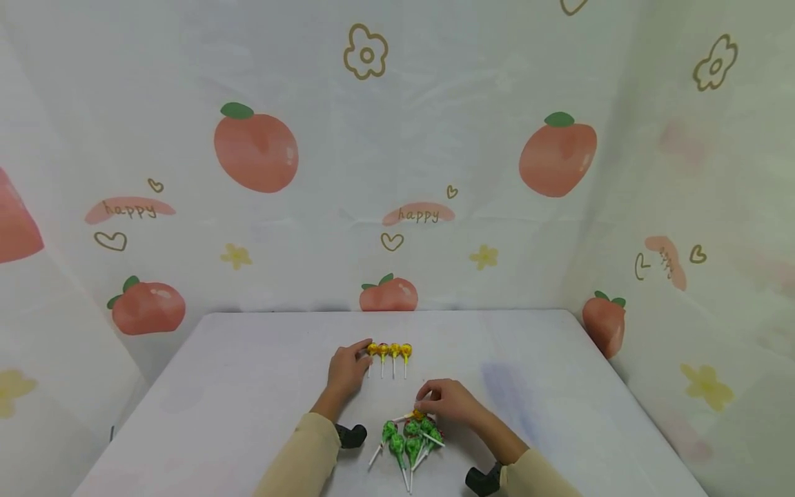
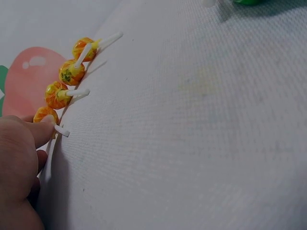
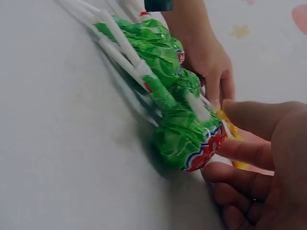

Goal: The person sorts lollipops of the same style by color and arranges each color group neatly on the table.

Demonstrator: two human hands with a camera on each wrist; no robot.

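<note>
Several yellow lollipops (image 1: 394,350) lie side by side in a row, their white sticks toward me. My left hand (image 1: 346,373) pinches the leftmost one; in the left wrist view the thumb lies over its yellow-orange wrapper (image 2: 45,114). Closer to me, my right hand (image 1: 456,400) pinches another yellow lollipop (image 1: 419,414) at the far edge of a pile of green lollipops (image 1: 397,444). In the right wrist view, a green lollipop with a red and blue label (image 3: 184,143) sits in front of the fingers and partly hides that yellow one.
The white tabletop (image 1: 248,386) spreads around both hands. A patterned cloth wall (image 1: 484,276) stands behind the table's far edge and along its sides. Black wrist devices (image 1: 352,436) sit at both sleeves, one on each side of the green pile.
</note>
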